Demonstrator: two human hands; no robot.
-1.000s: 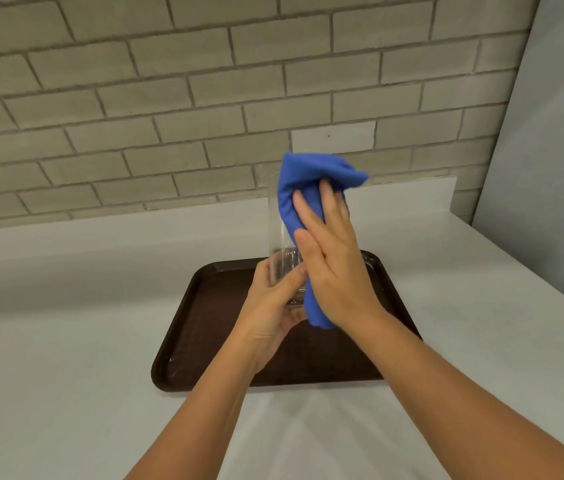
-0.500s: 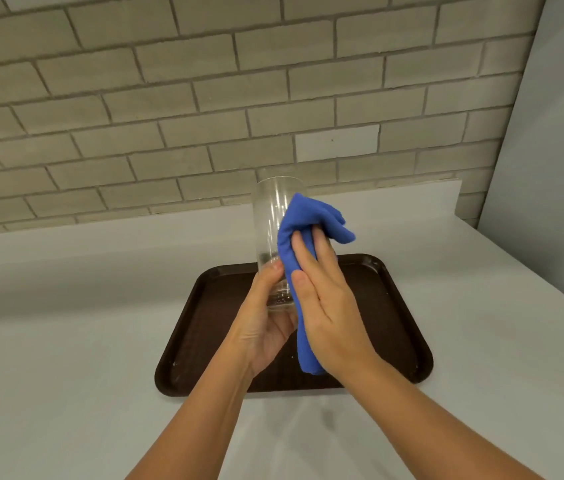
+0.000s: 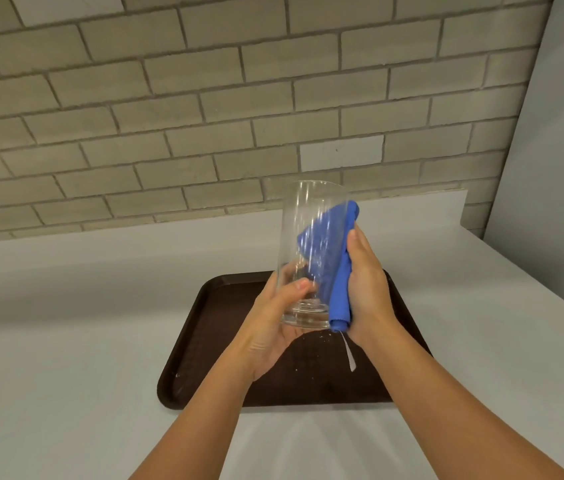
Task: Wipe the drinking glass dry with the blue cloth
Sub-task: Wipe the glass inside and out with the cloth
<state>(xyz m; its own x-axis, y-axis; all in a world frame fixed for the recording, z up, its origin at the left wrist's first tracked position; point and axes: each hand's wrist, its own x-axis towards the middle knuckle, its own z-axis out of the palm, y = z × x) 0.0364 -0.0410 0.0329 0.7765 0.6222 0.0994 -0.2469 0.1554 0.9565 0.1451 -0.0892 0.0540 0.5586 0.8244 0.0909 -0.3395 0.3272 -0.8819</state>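
A: What forms the background and base of the scene?
B: A brick wall (image 3: 204, 109) of pale grey-beige blocks stands behind a white worktop (image 3: 48, 341), which runs to a grey panel at the right.

A: What lies on the worktop?
B: A dark brown tray (image 3: 197, 341), rectangular with rounded corners, its surface carrying a few small droplets.

A: Where is the drinking glass?
B: The drinking glass (image 3: 308, 230) is held in the air above the tray, roughly upright with a slight tilt, rim uppermost and thick base lowest. It touches neither tray nor worktop.

A: How does each hand stand?
B: The left hand (image 3: 273, 320) is closed around the lower part of the glass, thumb across the near side. The right hand (image 3: 367, 285) is clamped on the blue cloth (image 3: 341, 271), pressing it flat against the right side of the glass.

A: How does the cloth lie?
B: It runs from the upper half of the glass down to the base; part of it shows through the clear wall. A small white tag (image 3: 349, 355) hangs from its lower end.
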